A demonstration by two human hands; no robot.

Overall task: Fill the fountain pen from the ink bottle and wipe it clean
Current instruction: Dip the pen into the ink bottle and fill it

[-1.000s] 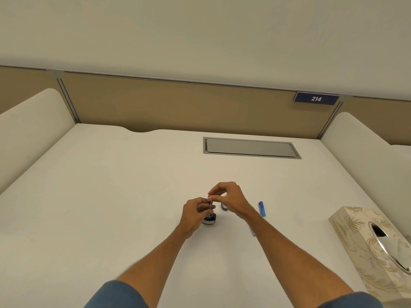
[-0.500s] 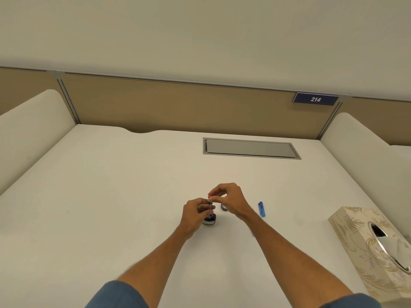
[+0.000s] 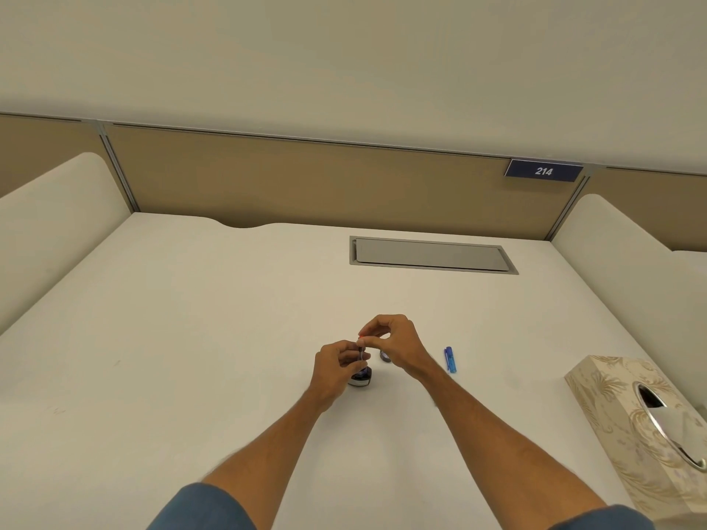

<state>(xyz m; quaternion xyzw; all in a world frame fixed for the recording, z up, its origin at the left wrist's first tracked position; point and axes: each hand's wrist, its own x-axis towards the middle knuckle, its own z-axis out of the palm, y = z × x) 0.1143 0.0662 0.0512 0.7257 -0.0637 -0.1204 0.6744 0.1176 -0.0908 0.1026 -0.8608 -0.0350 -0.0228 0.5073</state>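
A small dark ink bottle (image 3: pixel 361 378) stands open on the white desk. A thin pen section with a clear converter (image 3: pixel 362 355) stands upright with its lower end in the bottle's mouth. My left hand (image 3: pixel 336 367) pinches the section just above the bottle. My right hand (image 3: pixel 394 344) pinches the red-tipped top end of the converter from above. A dark round bottle cap (image 3: pixel 384 356) lies right behind my right hand. A blue pen part (image 3: pixel 450 360) lies on the desk to the right.
A patterned cream tissue box (image 3: pixel 627 426) with a metal-rimmed opening stands at the right edge. A grey cable hatch (image 3: pixel 430 255) is set into the desk's far side. Low white dividers (image 3: pixel 57 208) flank the desk, and a tan partition closes the back.
Almost nothing has moved. My right hand's fingers have shifted slightly at the top of the converter, while my left hand stays at the bottle.
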